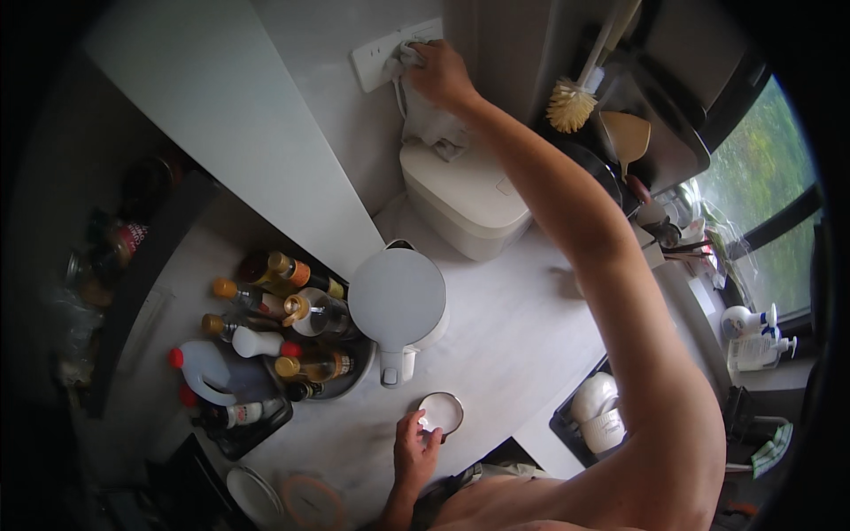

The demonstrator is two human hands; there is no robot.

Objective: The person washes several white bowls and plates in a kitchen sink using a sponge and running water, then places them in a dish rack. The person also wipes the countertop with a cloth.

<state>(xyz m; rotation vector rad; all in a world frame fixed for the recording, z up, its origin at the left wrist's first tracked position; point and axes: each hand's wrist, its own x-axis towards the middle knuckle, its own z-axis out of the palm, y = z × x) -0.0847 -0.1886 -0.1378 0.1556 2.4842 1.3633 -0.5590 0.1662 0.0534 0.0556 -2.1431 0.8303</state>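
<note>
My right hand (443,76) reaches far forward and grips a grey cloth (431,123) against the white wall sockets (373,61). The cloth's lower end hangs onto the lid of a white rice cooker (465,192). Close to my body, my left hand (413,453) has its thumb and fingers at the rim of a small dark-rimmed white bowl (443,411). That bowl is over the marble-patterned counter (511,332). Ahead of it stands a white electric kettle (397,299), its handle towards me.
Several sauce bottles (312,365) crowd a round tray left of the kettle. Stacked plates (252,498) lie at the near left. A drying rack (574,431) holds white crockery at right. A dish brush (572,103) and a spatula (625,136) hang near the window (764,192).
</note>
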